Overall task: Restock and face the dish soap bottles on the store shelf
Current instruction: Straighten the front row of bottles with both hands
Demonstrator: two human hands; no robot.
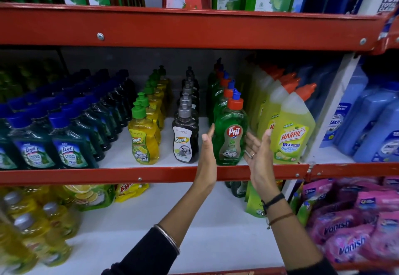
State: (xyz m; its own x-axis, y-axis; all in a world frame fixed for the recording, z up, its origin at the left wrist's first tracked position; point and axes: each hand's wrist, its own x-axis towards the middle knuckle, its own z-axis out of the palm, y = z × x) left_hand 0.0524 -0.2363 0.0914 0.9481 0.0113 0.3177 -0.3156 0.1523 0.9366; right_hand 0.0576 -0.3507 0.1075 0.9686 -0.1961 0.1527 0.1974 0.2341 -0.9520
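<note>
Pril bottle [230,138], green with an orange cap, stands at the front lip of the middle shelf [151,174], label facing out, between a black Super bottle [185,138] and a yellow Harpic bottle [291,132]. Left hand [208,153] and right hand [258,156] flank it with flat palms turned inward; fingers are extended and spread wide, holding nothing. Whether either palm touches the bottle cannot be told; both sit just beside it.

Progress, as judged: the Pril row looks filled and its front bottle faced, so this row seems nearly finished, with perhaps a final squaring left. The yellow Super bottle [143,140] and the black one also front their rows squarely. Rows further left and the blurred lower shelf cannot be assessed.

Counts: one Pril row, about five caps visible in file behind the front bottle; one yellow Super row, roughly seven; one black Super row, roughly seven; Harpic, about four orange caps. Deeper bottles are hidden, so these counts are minimums. Two hands, both empty.
</note>
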